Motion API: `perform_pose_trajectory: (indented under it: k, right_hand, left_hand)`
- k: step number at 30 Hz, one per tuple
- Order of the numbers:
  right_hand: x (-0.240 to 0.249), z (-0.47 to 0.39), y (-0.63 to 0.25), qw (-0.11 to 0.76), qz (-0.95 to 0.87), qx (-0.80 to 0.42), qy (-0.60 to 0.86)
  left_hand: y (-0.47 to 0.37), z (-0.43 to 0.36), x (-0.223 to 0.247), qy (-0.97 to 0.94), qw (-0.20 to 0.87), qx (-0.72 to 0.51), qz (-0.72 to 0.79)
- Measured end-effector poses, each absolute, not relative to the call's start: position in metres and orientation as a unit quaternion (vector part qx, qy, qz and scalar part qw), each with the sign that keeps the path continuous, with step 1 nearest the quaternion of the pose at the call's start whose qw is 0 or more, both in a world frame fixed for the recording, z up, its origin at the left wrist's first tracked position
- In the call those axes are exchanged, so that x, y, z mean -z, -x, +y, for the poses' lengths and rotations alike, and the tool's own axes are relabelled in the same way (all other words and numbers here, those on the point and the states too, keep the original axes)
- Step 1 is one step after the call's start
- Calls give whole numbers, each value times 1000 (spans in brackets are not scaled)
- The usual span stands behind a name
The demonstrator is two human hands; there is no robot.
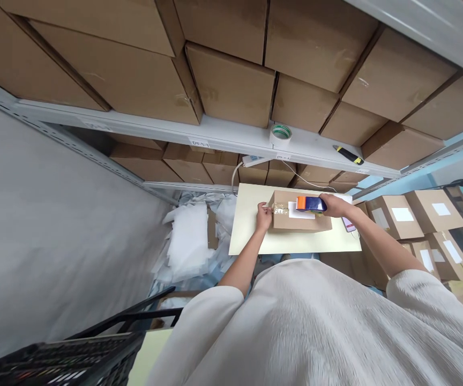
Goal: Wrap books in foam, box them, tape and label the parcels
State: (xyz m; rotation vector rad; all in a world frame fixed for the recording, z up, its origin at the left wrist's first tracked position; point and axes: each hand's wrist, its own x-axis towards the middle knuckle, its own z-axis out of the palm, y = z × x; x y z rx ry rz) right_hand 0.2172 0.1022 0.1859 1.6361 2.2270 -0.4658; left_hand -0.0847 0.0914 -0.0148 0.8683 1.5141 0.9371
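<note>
Right hand (333, 205) wrapped firmly around tape dispenser (314, 203) on carton's (299, 224) top

Head view: left hand (263, 217), half open with fingers bent, is against the carton's left end. Beneath the carton, pale tabletop (245, 236); right of it, a phone (348, 224).

A packing storeroom is indicated by grey metal shelving (235, 136) at the far side, stacked with large brown cardboard boxes (231, 86) and marked with small white labels (199, 142). White-labelled brown cartons (420, 203) are piled at right, and a blue-and-orange tape dispenser (314, 203) is held at a taped cardboard box (301, 225).
</note>
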Motion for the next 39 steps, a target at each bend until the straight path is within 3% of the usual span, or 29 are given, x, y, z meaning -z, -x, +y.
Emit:
perform_pose_trajectory:
  k: [6, 11, 17, 23, 39]
  right_hand:
    - [-184, 101, -218, 166, 781, 166, -578]
    - [-184, 102, -219, 167, 786, 160, -573]
    - [-185, 101, -221, 116, 800, 192, -556]
    - [-183, 103, -225, 104, 793, 225, -557]
    - [-185, 99, -245, 129, 796, 228, -546]
  left_hand:
    - [88, 87, 8, -403, 503, -393, 656]
    - [96, 88, -2, -422, 563, -375, 603]
    - [90, 91, -32, -612, 454, -406, 504]
    - [74, 93, -42, -748, 418, -295, 424]
    - [74, 105, -37, -798, 359, -109, 472]
